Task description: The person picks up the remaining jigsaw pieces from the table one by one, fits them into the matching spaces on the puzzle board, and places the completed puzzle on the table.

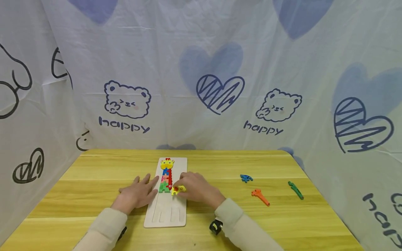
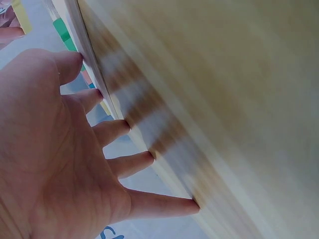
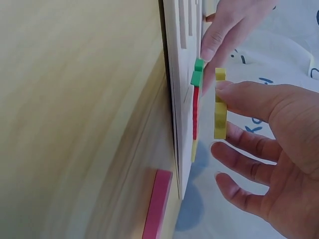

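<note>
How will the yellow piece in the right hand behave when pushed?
The yellow piece looks stiff: its thick edge is straight. Probably light, being small beside the right hand. Flat-sided, it seems unlikely to roll.

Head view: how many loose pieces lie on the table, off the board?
3, all right of the board: blue piece leftmost, orange piece between, green piece rightmost. More may be hidden from this view.

Left hand [image 1: 138,191] outspread, right hand [image 1: 197,187] mid-pinch
</note>
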Motion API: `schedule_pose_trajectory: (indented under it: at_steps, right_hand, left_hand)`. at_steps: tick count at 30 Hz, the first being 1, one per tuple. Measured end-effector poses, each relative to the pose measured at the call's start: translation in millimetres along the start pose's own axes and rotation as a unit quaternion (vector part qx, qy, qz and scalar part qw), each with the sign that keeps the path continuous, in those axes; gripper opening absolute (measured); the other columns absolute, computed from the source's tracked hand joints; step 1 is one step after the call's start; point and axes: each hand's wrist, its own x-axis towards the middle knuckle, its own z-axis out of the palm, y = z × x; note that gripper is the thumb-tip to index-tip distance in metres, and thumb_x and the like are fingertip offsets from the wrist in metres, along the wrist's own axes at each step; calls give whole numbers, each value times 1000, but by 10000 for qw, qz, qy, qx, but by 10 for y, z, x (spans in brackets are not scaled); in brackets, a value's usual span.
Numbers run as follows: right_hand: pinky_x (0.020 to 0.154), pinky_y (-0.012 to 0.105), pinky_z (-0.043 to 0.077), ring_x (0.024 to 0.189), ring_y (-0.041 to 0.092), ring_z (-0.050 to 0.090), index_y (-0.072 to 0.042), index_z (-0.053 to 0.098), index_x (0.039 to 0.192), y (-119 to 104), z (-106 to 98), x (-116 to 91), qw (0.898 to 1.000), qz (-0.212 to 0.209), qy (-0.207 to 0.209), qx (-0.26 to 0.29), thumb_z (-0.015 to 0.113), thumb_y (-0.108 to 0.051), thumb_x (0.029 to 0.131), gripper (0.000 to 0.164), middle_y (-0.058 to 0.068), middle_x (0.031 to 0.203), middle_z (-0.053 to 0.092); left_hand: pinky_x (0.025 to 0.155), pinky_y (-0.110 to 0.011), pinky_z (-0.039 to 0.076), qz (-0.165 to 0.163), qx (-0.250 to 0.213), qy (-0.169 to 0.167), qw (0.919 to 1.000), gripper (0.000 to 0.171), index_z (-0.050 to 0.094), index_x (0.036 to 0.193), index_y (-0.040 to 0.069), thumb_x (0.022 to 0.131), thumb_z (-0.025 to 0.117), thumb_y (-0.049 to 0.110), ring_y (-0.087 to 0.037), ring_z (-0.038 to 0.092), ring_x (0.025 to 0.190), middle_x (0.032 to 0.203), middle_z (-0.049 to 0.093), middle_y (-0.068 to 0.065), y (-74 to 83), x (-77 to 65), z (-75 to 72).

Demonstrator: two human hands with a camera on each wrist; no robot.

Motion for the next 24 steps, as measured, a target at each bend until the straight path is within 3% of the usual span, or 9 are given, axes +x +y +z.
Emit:
schedule_pose_trajectory:
  at_steps: [12,19,24]
  right_hand:
    - [75,19,46,88,9,59,-26,78,122,-108,87,142,9998,101,-183,44,76,-33,94,29,-2,113,74]
    - [87,24,52,100,11,63,-24,78,122,-178,116,209,9998,15,-218,-28,76,-36,94,30,-5,121,75]
    - [79,21,48,94,10,61,-24,78,120,-206,131,247,9997,-45,-214,-52,76,-37,94,30,-6,116,76]
  left_hand:
    - [89,-94,31,-32,56,-42,10000,60,32,163,23,109,41,45,-61,26,149,170,27,-20,-18,34,18]
    - [89,-95,31,-32,73,-65,9999,60,31,163,24,109,41,46,-61,26,149,170,27,-19,-19,42,18]
    - [88,-95,31,-9,61,-32,10000,59,32,163,23,109,41,45,-61,27,149,170,27,-19,-19,34,20]
